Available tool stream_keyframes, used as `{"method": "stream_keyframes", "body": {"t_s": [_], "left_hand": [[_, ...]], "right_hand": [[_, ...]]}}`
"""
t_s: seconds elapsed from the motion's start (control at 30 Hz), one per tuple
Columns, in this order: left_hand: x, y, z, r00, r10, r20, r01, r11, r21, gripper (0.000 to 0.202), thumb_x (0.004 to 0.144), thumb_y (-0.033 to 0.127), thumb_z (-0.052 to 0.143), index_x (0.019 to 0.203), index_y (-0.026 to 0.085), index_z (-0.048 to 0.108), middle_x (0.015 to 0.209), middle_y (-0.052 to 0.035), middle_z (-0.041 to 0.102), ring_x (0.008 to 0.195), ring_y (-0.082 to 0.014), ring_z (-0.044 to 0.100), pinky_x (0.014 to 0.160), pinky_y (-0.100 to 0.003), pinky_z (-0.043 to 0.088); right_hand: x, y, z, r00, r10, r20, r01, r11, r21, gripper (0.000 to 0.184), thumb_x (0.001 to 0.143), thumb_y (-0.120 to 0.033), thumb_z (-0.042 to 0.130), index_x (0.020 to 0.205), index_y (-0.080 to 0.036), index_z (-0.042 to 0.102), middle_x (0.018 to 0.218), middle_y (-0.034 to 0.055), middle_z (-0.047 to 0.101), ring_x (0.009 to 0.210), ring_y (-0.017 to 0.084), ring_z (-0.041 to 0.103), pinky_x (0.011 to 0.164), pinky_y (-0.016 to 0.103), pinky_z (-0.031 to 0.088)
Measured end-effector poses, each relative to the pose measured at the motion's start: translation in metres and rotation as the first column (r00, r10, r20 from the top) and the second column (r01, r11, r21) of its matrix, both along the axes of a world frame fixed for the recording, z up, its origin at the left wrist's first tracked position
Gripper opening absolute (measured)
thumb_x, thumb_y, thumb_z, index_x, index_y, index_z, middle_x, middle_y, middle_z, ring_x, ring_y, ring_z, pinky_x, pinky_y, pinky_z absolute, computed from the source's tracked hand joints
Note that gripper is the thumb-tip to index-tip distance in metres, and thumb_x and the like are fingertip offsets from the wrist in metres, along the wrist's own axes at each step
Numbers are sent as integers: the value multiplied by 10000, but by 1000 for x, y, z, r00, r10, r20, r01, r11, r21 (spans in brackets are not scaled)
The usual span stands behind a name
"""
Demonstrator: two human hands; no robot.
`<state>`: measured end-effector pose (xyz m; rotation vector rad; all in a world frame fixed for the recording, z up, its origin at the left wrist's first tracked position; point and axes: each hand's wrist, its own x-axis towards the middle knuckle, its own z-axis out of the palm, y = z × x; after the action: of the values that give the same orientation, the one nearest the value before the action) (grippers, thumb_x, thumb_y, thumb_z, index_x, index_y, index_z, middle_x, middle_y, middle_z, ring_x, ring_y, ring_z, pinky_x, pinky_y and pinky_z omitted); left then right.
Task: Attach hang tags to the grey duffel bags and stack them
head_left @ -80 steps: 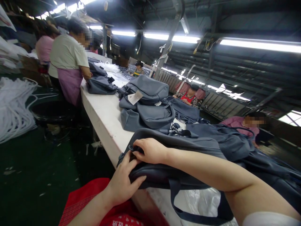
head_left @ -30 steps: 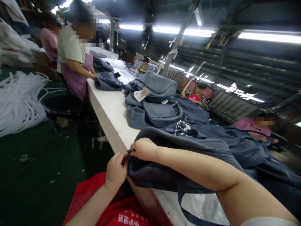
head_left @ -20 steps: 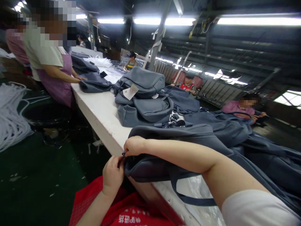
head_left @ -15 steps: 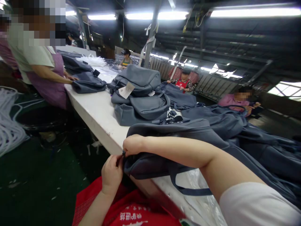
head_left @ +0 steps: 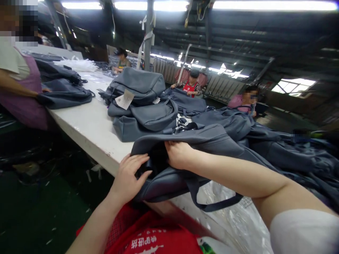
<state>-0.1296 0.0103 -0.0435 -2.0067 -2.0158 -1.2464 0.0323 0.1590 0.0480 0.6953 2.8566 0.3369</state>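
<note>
A dark blue-grey bag (head_left: 212, 141) lies at the table edge in front of me, its mouth gaping toward the left. My left hand (head_left: 129, 176) rests at the left end of that mouth, thumb and fingers apart over the rim. My right hand (head_left: 180, 155) reaches into the opening and is closed at the upper edge of the bag; its fingertips are partly hidden by the fabric. A strap (head_left: 217, 206) of the bag loops down over the near side. The inside of the bag is dark.
More bags (head_left: 137, 86) are stacked behind on the white table (head_left: 79, 118), a paper tag (head_left: 125, 99) on them. Other bags (head_left: 286, 151) heap up at right. Clear plastic (head_left: 235, 215) lies near me. Co-workers are around the table, one handling a bag (head_left: 66, 93) at left.
My right hand has moved right, from the bag's left end into its opening. My left hand has let go its pinch and spread over the rim. The mouth gapes wider; the view has swung right.
</note>
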Motion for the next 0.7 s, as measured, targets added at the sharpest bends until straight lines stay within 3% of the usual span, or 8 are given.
{"method": "stream_keyframes", "body": {"t_s": [0.1,0.2,0.33,0.47,0.53,0.6,0.63,0.7], "left_hand": [[8,15,1,995,-6,-101,-7,992,-129,826,733,450,771,1439,239,398,1471,-130,474,1359,-347,418,1176,-643,161],[13,15,-1,983,-41,-178,12,987,-158,897,739,453,773,1482,258,310,1508,-127,426,1389,-341,379,1189,-642,74],[15,12,5,974,-36,-224,12,994,-111,740,813,456,703,1446,246,382,1456,-134,491,1346,-334,437,1190,-616,98],[12,8,14,968,-63,-245,62,998,-9,396,902,416,590,1261,251,571,1313,-91,624,1225,-289,554,1155,-526,253],[11,2,15,953,30,-302,1,995,102,205,920,348,573,1083,256,656,1133,-55,713,1064,-266,639,1065,-471,357],[12,-5,11,908,160,-386,-103,981,164,139,916,311,581,985,249,684,961,-33,745,877,-256,676,900,-429,433],[13,-7,8,884,184,-429,-139,981,136,152,918,316,572,974,240,692,917,-37,746,810,-258,675,815,-413,446],[14,-4,1,872,111,-476,-151,987,-48,231,932,341,519,975,215,708,902,-72,741,767,-282,671,705,-400,452]], "right_hand": [[4,-4,4,966,73,249,0,960,-281,572,849,-433,631,1269,-44,612,1196,239,656,1094,341,644,906,401,508],[18,-12,10,915,182,359,-11,903,-429,536,897,-507,546,1218,-95,665,1127,204,698,1043,332,674,858,398,520],[42,-25,4,953,174,248,-79,934,-350,503,928,-457,518,1198,-58,663,1078,223,704,1015,331,681,840,400,517],[57,-33,8,977,205,55,-187,955,-228,462,949,-440,499,1101,-46,687,1015,210,700,963,312,672,862,402,500],[65,-30,21,958,282,-49,-286,936,-203,393,958,-405,495,1068,-84,694,1042,177,693,1007,285,646,914,382,480],[77,-22,37,927,337,-162,-364,914,-180,346,981,-356,455,1106,-127,681,1155,144,668,1107,252,602,991,356,442],[85,-16,44,915,338,-219,-376,913,-161,344,991,-343,431,1133,-145,674,1232,127,640,1162,238,572,1034,350,414],[101,-3,53,897,308,-318,-360,925,-118,353,997,-341,416,1160,-158,670,1360,108,567,1277,234,492,1110,355,347]]}}
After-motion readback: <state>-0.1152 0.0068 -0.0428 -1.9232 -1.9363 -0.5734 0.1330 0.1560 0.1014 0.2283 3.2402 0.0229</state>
